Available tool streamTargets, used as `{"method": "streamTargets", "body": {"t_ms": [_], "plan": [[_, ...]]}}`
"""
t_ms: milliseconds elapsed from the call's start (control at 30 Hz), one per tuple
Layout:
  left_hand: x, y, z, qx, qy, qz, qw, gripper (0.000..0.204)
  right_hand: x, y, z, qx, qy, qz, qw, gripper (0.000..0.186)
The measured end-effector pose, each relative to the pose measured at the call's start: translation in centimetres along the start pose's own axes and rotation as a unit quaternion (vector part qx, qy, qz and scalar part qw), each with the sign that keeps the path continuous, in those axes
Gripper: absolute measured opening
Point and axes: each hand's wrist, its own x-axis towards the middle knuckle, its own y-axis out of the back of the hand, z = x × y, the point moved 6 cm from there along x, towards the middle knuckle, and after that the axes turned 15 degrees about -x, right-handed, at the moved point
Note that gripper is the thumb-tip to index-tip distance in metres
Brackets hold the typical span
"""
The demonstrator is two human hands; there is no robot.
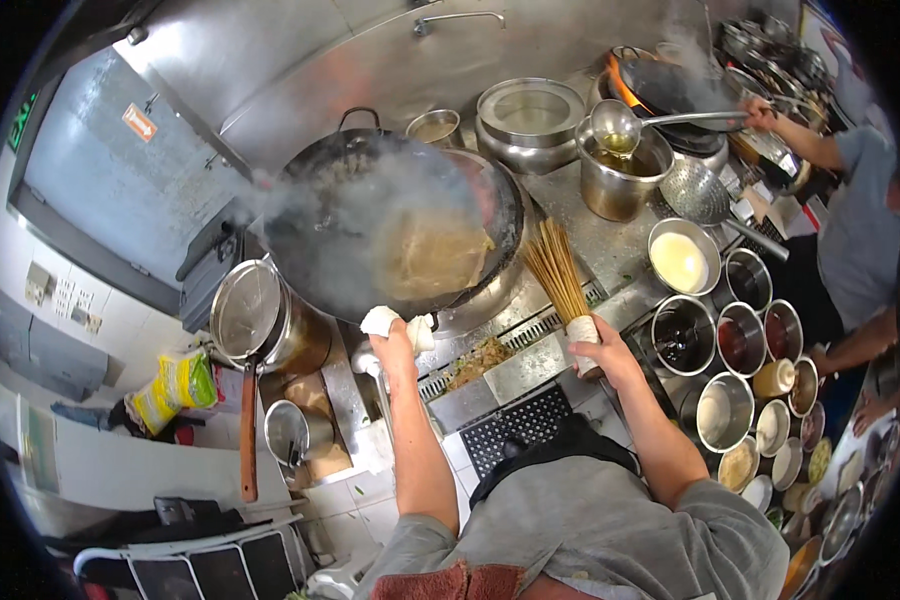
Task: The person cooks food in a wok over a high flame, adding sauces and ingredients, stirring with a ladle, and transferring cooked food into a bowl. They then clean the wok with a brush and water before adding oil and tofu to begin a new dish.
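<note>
My left hand [397, 348] is closed on a folded white cloth [378, 320] at the near rim of a large black wok [320, 230]; the wok's grip under the cloth is hidden. Pale smoke or steam hangs over the wok, and a shallow brownish liquid [430, 260] shows inside. My right hand [602, 352] grips the wrapped end of a bamboo whisk [552, 270], whose bristles point up beside the wok's right side. Below the wok, food scraps [480, 360] lie by a slotted drain [437, 385] in the steel counter.
At left are a strainer [245, 310] on a pot and a small pot [285, 435]. At right, a steel pot [610, 190], a skimmer [695, 190] and several ingredient containers [727, 410]. A co-worker's hand [758, 115] reaches toward a ladle handle beside a flaming wok [670, 85].
</note>
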Motion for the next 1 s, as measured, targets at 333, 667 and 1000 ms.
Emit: {"method": "streamTargets", "body": {"t_ms": [333, 667, 1000], "plan": [[-2.2, 0.1, 0.8, 0.098, -0.096, 0.017, 0.99, 0.033, -0.2, 3.7, 1.9, -0.08, -0.026, -0.014, 0.996, 0.089], [-4.8, 0.7, 0.3, 0.172, -0.181, 0.007, 0.968, 0.03, 7.1, -3.6, -20.4, -0.289, 0.33, -0.028, 0.898, 0.089], [-5.4, 0.4, -1.1, 0.167, -0.206, -0.022, 0.964, 0.04, 10.5, -7.1, -13.6, -0.788, 0.291, -0.196, 0.505, 0.085]]}}
